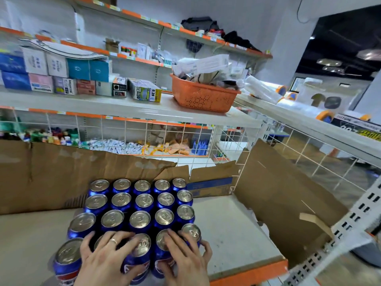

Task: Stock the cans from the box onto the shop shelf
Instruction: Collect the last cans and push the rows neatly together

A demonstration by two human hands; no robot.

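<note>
The left hand (103,258) covers one front-row can (99,241) — both wrists cut off below.

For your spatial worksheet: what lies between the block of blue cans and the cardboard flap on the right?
Head view: only bare shelf surface between cans and flap.

Two bare hands without sleeves or gloves, the left hand (103,256) with one thin ring (113,241).
</note>
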